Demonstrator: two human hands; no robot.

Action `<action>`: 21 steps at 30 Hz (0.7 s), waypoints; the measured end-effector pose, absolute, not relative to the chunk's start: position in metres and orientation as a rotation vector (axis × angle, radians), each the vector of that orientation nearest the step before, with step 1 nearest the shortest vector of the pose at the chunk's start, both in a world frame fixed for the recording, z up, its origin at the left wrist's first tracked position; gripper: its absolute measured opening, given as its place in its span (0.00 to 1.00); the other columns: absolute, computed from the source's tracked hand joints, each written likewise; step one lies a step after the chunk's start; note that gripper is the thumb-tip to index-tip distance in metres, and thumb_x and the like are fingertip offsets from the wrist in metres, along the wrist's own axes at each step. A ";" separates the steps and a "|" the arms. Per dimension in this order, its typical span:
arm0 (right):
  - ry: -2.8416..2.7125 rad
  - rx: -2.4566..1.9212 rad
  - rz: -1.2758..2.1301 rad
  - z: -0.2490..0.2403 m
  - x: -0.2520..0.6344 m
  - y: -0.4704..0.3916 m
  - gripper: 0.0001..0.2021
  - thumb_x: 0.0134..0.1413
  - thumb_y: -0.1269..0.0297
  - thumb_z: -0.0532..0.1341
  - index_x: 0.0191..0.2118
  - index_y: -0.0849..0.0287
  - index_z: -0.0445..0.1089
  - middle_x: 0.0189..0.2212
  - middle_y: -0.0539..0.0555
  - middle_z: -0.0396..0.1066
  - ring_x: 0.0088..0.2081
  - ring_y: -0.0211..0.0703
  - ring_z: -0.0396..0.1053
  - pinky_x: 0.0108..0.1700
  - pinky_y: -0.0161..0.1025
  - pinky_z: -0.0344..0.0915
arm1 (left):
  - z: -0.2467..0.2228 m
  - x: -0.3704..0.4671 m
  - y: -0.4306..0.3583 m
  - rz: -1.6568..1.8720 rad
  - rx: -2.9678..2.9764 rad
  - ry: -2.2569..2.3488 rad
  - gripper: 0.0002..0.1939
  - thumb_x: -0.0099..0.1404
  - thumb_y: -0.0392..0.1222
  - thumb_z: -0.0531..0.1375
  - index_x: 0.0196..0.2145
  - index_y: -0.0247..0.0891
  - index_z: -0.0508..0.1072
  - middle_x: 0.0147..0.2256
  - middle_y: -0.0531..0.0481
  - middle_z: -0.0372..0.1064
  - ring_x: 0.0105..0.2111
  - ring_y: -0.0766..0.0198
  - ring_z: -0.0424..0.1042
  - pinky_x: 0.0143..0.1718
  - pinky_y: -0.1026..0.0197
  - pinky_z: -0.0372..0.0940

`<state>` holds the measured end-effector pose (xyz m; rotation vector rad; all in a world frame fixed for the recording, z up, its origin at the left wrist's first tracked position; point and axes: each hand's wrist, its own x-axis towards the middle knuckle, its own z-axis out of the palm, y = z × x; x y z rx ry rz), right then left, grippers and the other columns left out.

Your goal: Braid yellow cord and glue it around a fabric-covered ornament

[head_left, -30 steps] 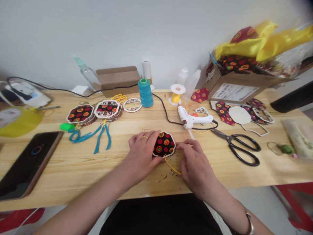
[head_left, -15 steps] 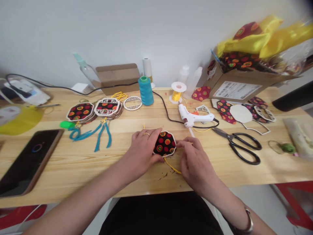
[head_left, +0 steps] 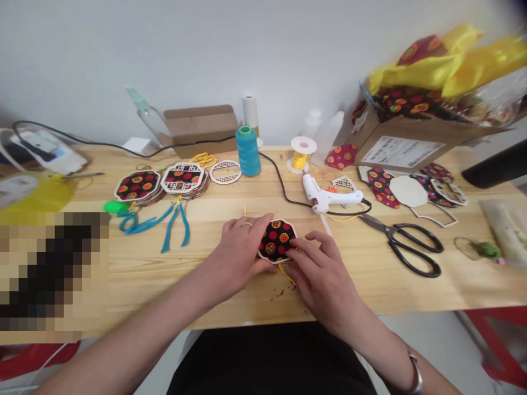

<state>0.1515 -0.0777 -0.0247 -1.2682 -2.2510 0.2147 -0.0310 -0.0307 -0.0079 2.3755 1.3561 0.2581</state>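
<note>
A black fabric-covered plaque (head_left: 278, 240) with red and orange flowers and a pale rim lies on the wooden table between my hands. My left hand (head_left: 244, 246) grips its left side, fingers over the top edge and thumb at the lower edge. Fingertips of my right hand (head_left: 320, 269) rest on the plaque's right edge. A yellow cord (head_left: 287, 276) comes out from under the plaque's lower edge and runs toward my right hand. Beyond my right hand lies a white glue gun (head_left: 329, 196), its glue stick pointing toward that hand.
Black-handled scissors (head_left: 405, 241) lie to the right. A teal thread cone (head_left: 248, 153) and yellow spool (head_left: 300, 156) stand behind. Finished plaques (head_left: 138, 186) with teal tassels are at the left. A cardboard box (head_left: 401, 145) with fabric stands at the back right.
My right hand has moved left, and its fingers now spread over the plaque's right edge. My left hand keeps its hold. The view has shifted slightly, and a pixelated patch covers the phone.
</note>
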 end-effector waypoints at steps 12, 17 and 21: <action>-2.349 -1.311 0.225 -0.030 0.155 -0.081 0.11 0.51 0.76 0.56 0.41 0.60 0.68 0.40 0.57 0.67 0.47 0.51 0.57 0.45 0.48 0.61 | -0.009 -0.037 -0.031 0.318 2.366 1.286 0.31 0.56 0.48 0.59 0.55 0.42 0.54 0.49 0.44 0.65 0.50 0.52 0.60 0.51 0.48 0.54; -2.348 -1.293 0.226 -0.032 0.155 -0.082 0.12 0.50 0.78 0.55 0.41 0.61 0.68 0.40 0.57 0.68 0.46 0.51 0.57 0.46 0.49 0.60 | -0.010 -0.042 -0.031 0.352 2.318 1.248 0.30 0.57 0.45 0.59 0.56 0.45 0.54 0.50 0.45 0.63 0.51 0.53 0.61 0.50 0.49 0.58; -2.317 -1.254 0.221 -0.035 0.156 -0.082 0.13 0.51 0.77 0.56 0.43 0.62 0.67 0.40 0.57 0.68 0.46 0.50 0.58 0.45 0.48 0.60 | -0.009 -0.047 -0.031 0.370 2.333 1.175 0.30 0.57 0.38 0.59 0.56 0.46 0.53 0.52 0.46 0.61 0.52 0.55 0.61 0.50 0.52 0.59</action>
